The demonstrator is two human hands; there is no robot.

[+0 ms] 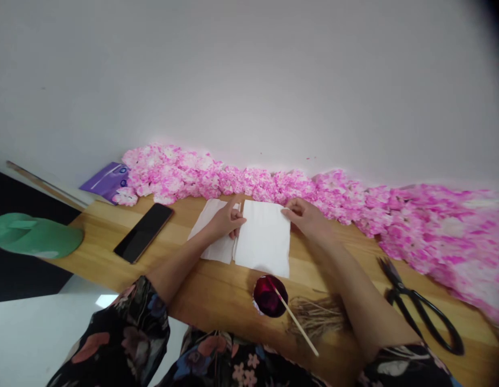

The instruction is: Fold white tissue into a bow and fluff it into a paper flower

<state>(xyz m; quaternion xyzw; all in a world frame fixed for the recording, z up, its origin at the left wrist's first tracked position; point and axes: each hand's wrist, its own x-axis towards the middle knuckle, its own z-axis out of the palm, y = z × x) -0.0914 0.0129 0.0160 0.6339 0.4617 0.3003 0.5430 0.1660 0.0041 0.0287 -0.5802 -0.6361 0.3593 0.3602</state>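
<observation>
A white tissue paper sheet [263, 239] lies on the wooden table in front of me. My left hand [228, 219] has thumb and finger closed at its left edge. At the upper right corner, my right hand [306, 216] pinches the same sheet. Another white tissue stack [217, 250] sits under and beside my left hand, partly covered by it. Just below the sheet stands a small bowl [269, 306] with dark magenta liquid inside. A thin wooden stick [300, 325] leans out of it toward the lower right.
Pink artificial flowers [249, 183] line the wall side of the table [217, 301]. Black scissors [414, 301] lie at right, near thin brown stems [318, 314]. A phone [143, 233], a purple packet [107, 181] and a green plastic object [35, 235] are at left.
</observation>
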